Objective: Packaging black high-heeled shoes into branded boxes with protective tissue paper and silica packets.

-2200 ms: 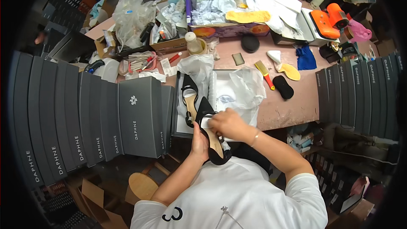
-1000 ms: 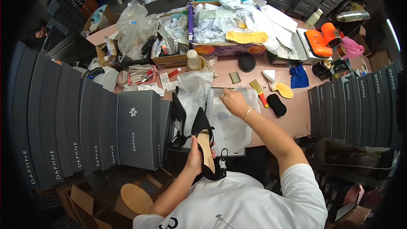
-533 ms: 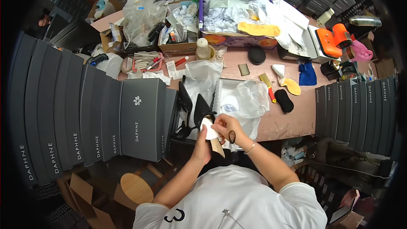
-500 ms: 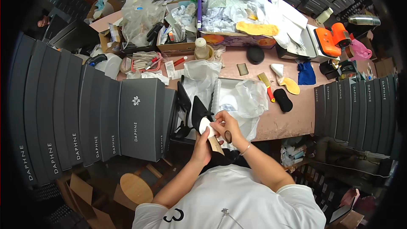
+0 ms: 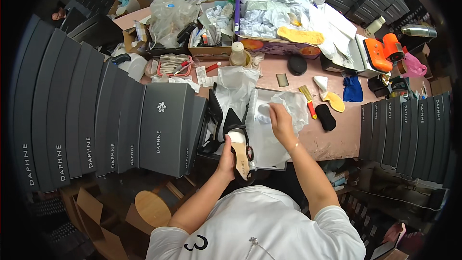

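Note:
My left hand (image 5: 225, 161) is closed around the side of a black pointed shoe (image 5: 244, 161) with a beige insole and thin straps, held toe away from me. A white filler (image 5: 236, 136) shows inside its front part. My right hand (image 5: 283, 124), fingers curled together, hovers over the shoe box (image 5: 262, 149) and its white tissue paper (image 5: 294, 106); anything between its fingertips is too small to make out. A second black shoe (image 5: 214, 108) rests on its side in the left part of the box, next to my left hand.
Tall rows of grey shoe boxes (image 5: 166, 127) stand close on the left, and more grey boxes (image 5: 406, 135) on the right. Beyond the tissue lie a yellow-red brush (image 5: 308, 101), a black pad (image 5: 326, 117) and a blue cloth (image 5: 352, 88). A carton of crumpled paper (image 5: 279, 43) stands behind.
My right hand has left the shoe and moved right and away, over the box. The shoe's strap and insole now show, and the white filler sits deeper in its front.

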`<state>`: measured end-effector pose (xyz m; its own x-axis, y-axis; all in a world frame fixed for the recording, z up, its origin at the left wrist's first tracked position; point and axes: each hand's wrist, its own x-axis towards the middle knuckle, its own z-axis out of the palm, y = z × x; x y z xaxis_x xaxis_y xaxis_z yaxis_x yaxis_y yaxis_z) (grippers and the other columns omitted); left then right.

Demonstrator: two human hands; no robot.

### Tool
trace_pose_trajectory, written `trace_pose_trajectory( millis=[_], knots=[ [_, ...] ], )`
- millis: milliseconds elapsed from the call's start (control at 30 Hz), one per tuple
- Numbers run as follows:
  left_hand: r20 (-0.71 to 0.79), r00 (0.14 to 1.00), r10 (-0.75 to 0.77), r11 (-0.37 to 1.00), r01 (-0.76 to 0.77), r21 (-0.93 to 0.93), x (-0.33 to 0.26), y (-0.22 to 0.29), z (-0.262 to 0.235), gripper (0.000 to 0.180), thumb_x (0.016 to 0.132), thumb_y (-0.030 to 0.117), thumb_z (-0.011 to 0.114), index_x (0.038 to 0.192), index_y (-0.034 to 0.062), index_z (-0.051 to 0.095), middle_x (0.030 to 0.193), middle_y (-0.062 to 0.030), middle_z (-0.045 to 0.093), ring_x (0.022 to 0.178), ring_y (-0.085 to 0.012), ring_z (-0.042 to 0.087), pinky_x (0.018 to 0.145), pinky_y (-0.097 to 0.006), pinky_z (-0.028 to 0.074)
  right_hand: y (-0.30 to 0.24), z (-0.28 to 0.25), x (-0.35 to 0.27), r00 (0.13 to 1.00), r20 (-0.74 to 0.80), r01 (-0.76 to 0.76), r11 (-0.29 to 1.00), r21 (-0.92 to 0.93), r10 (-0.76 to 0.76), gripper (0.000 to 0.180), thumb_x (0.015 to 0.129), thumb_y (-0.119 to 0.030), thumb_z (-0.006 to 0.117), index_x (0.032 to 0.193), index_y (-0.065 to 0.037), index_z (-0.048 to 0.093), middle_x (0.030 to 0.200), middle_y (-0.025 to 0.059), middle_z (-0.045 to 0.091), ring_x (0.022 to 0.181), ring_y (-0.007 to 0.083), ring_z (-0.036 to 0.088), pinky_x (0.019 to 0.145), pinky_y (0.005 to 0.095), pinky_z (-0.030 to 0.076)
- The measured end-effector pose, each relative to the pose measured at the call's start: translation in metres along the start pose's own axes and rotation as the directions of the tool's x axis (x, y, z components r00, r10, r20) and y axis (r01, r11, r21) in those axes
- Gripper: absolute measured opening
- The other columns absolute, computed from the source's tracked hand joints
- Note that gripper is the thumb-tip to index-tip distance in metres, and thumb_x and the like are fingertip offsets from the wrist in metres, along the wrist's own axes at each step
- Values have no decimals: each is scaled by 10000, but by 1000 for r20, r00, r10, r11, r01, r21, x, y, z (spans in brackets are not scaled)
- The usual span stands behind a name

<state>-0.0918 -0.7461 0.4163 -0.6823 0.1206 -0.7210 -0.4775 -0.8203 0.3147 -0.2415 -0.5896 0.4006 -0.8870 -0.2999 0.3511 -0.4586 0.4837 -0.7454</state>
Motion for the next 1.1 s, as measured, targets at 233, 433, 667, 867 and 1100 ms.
trace_pose_trajectory(
  millis=[233,433,667,867,1100],
  knots=[
    [-27,998,65,994,-62,94,-21,-17,48,560,944,606,361,1161,103,479,920,-43,578,831,-161,585,739,-324,500,-56,18,-40,953,258,196,974,-113,-162,291,620,-64,651,882,-86,528,848,89,518,789,290,512,678,388,435],
    [-38,997,-65,998,65,2,-9,-28,-7,523,960,548,388,1174,86,507,985,-85,608,799,-194,603,687,-331,513,1,8,-19,888,450,8,983,182,-91,646,701,-117,689,1309,-94,472,1263,187,502,1129,364,514,923,422,440],
    [43,997,-61,995,64,-76,17,-7,-15,628,928,570,408,1206,12,485,1066,-119,610,878,-236,619,771,-386,522,9,0,-8,914,365,-168,984,-56,177,316,735,-142,683,1025,-37,611,850,157,641,772,349,619,760,416,496],
    [157,987,-24,996,9,93,3,-6,15,521,955,555,341,1162,115,528,972,-36,604,912,-159,591,799,-316,486,-43,2,-39,881,454,115,991,69,-134,368,701,-64,696,1052,-42,587,1057,149,591,1004,358,536,863,376,453],
    [156,978,-139,949,87,303,-6,-21,17,589,945,605,365,1206,98,511,1026,-59,585,944,-163,595,785,-303,491,-36,-9,-44,941,322,-190,953,236,108,582,765,-106,714,1296,-14,496,1174,175,570,1038,277,581,880,343,474]
  ],
)
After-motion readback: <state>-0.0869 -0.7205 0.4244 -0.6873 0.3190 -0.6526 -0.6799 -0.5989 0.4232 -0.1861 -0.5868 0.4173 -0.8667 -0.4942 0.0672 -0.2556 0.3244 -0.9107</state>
